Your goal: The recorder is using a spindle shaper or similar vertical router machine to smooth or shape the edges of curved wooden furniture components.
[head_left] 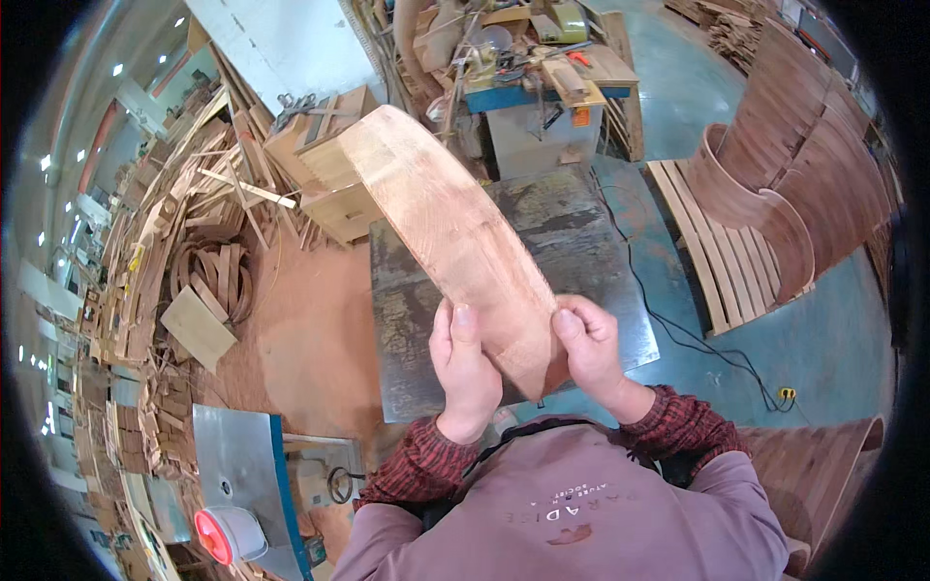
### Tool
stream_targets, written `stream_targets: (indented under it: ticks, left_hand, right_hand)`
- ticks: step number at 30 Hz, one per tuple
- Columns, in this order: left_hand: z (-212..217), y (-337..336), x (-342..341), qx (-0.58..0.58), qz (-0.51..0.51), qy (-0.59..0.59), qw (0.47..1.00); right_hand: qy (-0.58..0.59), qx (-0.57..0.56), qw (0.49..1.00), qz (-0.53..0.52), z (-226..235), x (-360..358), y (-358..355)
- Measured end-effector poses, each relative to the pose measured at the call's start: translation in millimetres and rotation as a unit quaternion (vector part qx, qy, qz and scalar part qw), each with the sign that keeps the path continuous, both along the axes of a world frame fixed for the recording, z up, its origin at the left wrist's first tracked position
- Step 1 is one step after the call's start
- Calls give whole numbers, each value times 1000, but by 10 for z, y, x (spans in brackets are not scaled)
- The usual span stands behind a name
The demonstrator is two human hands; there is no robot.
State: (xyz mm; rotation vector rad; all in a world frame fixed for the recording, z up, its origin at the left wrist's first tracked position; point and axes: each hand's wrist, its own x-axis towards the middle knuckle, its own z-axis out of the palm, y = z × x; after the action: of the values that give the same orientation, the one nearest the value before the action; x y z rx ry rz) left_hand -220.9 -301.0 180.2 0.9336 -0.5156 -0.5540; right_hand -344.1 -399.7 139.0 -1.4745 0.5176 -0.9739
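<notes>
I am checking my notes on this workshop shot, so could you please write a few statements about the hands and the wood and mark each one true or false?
1. Both hands grip the near end of the curved wooden piece. True.
2. The left hand rests flat on the metal table. False: it holds the wood, thumb on top.
3. The right hand holds the wood's right edge. True.
4. The wood lies flat on the floor. False: it is held up above the table.
5. Bent wooden panels stand to the right. True.
</notes>
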Motion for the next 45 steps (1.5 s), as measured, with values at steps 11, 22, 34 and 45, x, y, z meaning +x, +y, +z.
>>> stream_targets:
  ticks: [11,22,34,45]
  left_hand:
    - [-173,-574,-819,82,-43,-40,995]
    - [392,-916,-1549,89,-137,-160,974]
    - [356,-1242,-1864,54,-132,-358,923]
    - [99,-1410,-2363,-29,-513,-463,722]
  right_hand:
    - [-34,-58,998,16,-117,-1155,-379]
    - [-121,112,985,46,7,-1860,-517]
    - [-2,-49,994,-102,-31,-2435,-468]
    - [61,-52,891,-446,-163,-2987,608]
